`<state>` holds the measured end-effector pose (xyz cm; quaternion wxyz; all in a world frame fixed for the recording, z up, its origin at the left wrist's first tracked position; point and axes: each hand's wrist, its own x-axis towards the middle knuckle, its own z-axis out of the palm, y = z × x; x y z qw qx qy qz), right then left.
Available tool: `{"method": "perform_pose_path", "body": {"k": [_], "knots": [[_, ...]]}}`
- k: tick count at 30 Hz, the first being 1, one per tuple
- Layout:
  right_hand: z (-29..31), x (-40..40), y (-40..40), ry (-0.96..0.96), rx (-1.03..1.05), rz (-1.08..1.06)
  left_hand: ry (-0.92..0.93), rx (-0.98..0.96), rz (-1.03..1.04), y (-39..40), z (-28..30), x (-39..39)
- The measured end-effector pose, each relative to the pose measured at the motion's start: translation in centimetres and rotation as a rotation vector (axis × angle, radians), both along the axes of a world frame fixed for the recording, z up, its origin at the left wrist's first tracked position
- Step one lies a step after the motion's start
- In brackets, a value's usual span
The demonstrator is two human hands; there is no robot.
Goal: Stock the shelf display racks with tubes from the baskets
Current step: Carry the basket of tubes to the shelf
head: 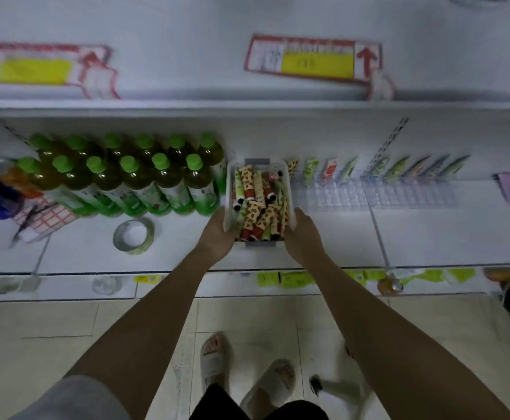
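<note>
From the head camera I see both bare forearms stretched forward and slightly inward over the shelf edge, meeting at a white basket (290, 189) that sits on the white shelf (429, 237).

My left hand (217, 237) is on the basket's near left corner, palm turned in against the wall with the fingers wrapped round the rim, so it grasps the basket. My right hand (303, 234) mirrors it on the near right corner, fingers curled along the wall and thumb side up, also grasping the basket. Both wrists are straight and level with each other.

The basket is full of tubes (256, 204), mostly cream with a red-and-green print, lying jumbled lengthwise. Just to the right of it stands the clear display rack (378, 195), with a row of upright tubes (399, 169) at its back; the front slots look see-through and I cannot tell what they hold.

To the left, touching the basket's side, are 2 rows of green-capped bottles (126, 180). A tape roll (134, 236) lies on the shelf in front of them, near my left hand.
</note>
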<state>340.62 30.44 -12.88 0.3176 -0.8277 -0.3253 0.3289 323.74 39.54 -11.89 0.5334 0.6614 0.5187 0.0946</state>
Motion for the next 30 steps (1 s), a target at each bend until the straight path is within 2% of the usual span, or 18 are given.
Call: {"method": "perform_pose_path", "body": {"k": [3,7,11,15,20,27,30], "knots": [[3.3,-1.4,0.9,-0.147,0.143,0.012,0.204,0.136,0.003,-0.8,2.1,-2.7],[8.2,-5.5,3.4,-0.141,0.054,0.329,0.423,0.295,-0.087,-0.5,5.9,-6.5],[13.0,-11.9,5.2,-0.106,0.032,0.623,0.509,0.363,-0.052,0.8,11.1,-13.0],[17.3,-21.2,7.4,-0.147,0.051,0.783,0.513,0.414,0.034,1.9,15.5,-22.6],[21.8,-37.0,10.6,-0.122,0.125,0.906,0.542,0.401,0.235,1.8,19.8,-38.6],[27.5,-61.5,15.5,-0.484,0.236,1.308,0.656,0.397,0.590,-1.4,25.0,-64.7],[30.0,-73.0,16.9,-0.552,0.336,1.451,0.705,0.383,0.751,-2.9,26.9,-75.9]]}}
